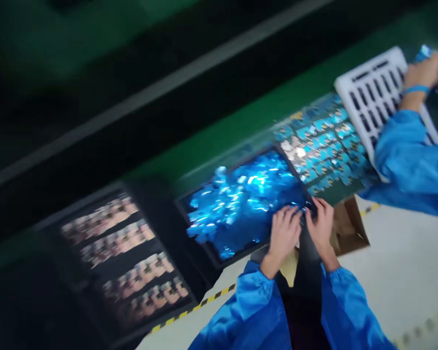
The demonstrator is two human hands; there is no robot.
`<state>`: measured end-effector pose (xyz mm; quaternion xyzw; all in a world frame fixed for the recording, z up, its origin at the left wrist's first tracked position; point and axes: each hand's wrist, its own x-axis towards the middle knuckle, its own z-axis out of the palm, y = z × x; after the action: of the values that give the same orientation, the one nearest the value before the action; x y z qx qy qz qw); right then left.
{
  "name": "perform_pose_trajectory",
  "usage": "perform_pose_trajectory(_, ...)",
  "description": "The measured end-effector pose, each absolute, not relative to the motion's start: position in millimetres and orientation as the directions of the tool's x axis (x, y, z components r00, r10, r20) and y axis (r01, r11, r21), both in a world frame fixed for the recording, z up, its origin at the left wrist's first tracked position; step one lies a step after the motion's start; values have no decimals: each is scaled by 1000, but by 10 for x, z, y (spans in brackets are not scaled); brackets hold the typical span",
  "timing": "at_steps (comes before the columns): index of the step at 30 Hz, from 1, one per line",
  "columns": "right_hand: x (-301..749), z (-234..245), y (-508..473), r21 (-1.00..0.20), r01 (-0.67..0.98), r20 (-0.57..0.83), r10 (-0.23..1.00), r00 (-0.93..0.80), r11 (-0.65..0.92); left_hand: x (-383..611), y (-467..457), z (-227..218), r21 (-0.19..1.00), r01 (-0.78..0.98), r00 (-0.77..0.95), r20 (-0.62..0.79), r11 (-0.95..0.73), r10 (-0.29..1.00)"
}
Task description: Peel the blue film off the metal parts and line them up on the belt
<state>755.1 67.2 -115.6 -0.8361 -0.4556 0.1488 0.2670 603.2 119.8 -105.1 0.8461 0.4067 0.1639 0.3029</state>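
Note:
A dark tray (213,260) in front of me is heaped with shiny blue film pieces (237,194). My left hand (286,233) is over the tray's near right corner, its fingers bent and close together at a bluish glint. Just right of it, my right hand (321,223) is closed at the tray's edge, thumb and forefinger near each other. The fingertips of both hands nearly meet. Whatever lies between them is too small and blurred to name.
Left stands a black tray (168,228) with rows of copper-coloured parts (142,272). Right of the film lie rows of small blue-green parts (324,146) and a white slotted tray (345,85), under a co-worker's blue sleeve (412,150). An open cardboard box (350,228) is below the bench.

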Motion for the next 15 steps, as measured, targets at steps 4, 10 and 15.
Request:
perform_pose_trajectory(4,7816,-1361,619,-468,838,175,900,400,-281,6130,1136,-1115,567,614,686,-38,-549,727)
perform_pose_trajectory(10,8230,-1799,778,-389,917,279,960,23,91,6010,1228,-1074,449,723,576,29,-526,817)
perform_pose_trajectory(15,8202,-1749,1142,-605,774,236,970,-49,187,5777,1262,-1023,460,763,485,57,-454,872)
